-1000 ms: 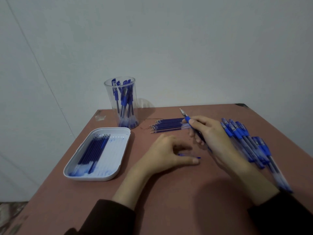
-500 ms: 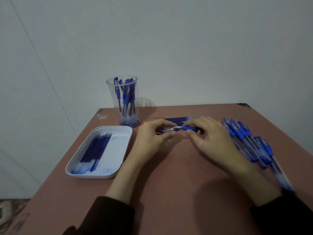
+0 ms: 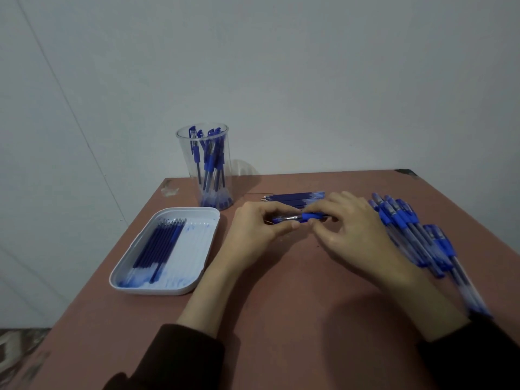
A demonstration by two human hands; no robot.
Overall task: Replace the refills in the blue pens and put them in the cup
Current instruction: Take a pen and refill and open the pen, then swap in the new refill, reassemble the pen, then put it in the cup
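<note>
Blue-capped, the pile of pens [image 3: 408, 229] heaped along the right side of a reddish table [image 3: 281, 319] suggests that a good share of the job is not yet done. At far left, a clear plastic cup [image 3: 183, 153] stands upright with a cluster of pens in the cup [image 3: 209, 161], apparently finished ones. At near left, a white tray [image 3: 157, 291] carries a row of bare refills [image 3: 157, 249] and blue ink smears on its floor; these are probably the ones pulled out. A small bundle of refills [image 3: 292, 197] lies at the far middle of the table, just beyond the hands, likely the fresh supply.

Between the hands, just over the middle of the table, one pen [image 3: 312, 216] is held level with its metal point aimed left. The left hand [image 3: 253, 232] pinches the tip end between thumb and curled fingers; the right hand [image 3: 351, 229] grips the blue rubber sleeve and barrel. The pen is slim, with a blue grip and a silver point. Whether its front is being unscrewed or tightened cannot be told. Judging by the two stocks, the work seems roughly midway.
</note>
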